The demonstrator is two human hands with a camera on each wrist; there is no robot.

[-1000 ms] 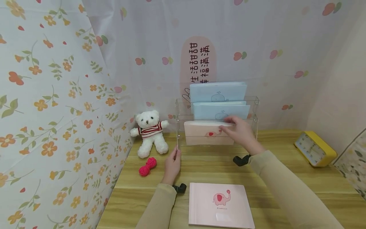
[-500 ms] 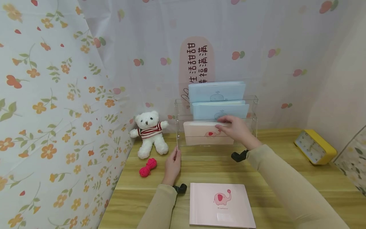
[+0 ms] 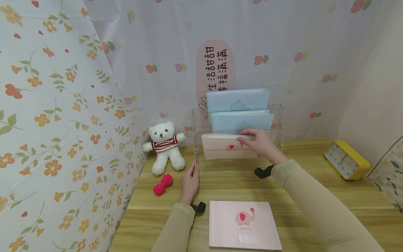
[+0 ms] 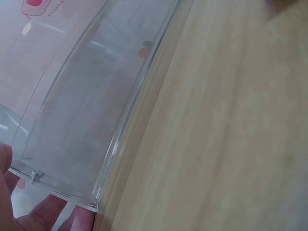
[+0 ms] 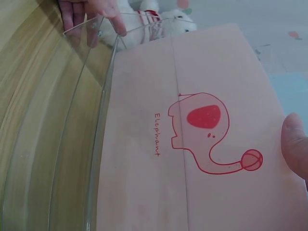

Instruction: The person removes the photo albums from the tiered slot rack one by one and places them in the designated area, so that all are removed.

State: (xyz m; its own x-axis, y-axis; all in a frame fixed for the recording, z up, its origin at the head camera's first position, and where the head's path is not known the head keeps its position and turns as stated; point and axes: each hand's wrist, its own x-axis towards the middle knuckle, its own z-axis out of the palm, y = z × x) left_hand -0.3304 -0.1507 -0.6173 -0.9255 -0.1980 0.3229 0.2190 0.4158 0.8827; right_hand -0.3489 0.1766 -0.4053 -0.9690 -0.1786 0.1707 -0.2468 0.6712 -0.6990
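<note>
A clear acrylic rack [image 3: 196, 145] stands by the back wall with tiered slots. My left hand [image 3: 190, 182] grips its lower left edge, thumb on one side and fingers [image 4: 45, 211] on the other, as the left wrist view shows. In the front slot sits a pink elephant-print book [image 3: 212, 148]. My right hand [image 3: 262, 144] pinches this book near its upper right corner; the thumb [image 5: 294, 144] lies on the cover and the other fingers are mostly hidden behind. Two blue whale-print books, one in the middle slot [image 3: 223, 120] and another at the back [image 3: 220, 99], lean behind it.
Another pink elephant book [image 3: 244, 238] lies flat at the table's front. Left of the rack sit a white teddy bear [image 3: 170, 154] in a striped sweater and a pink yarn bundle [image 3: 163, 184]. A yellow clock [image 3: 347, 161] stands on the right.
My right hand has shifted slightly left along the top of the front pink book, then stayed nearly still. The left hand keeps its hold on the rack. The head view has moved a little.
</note>
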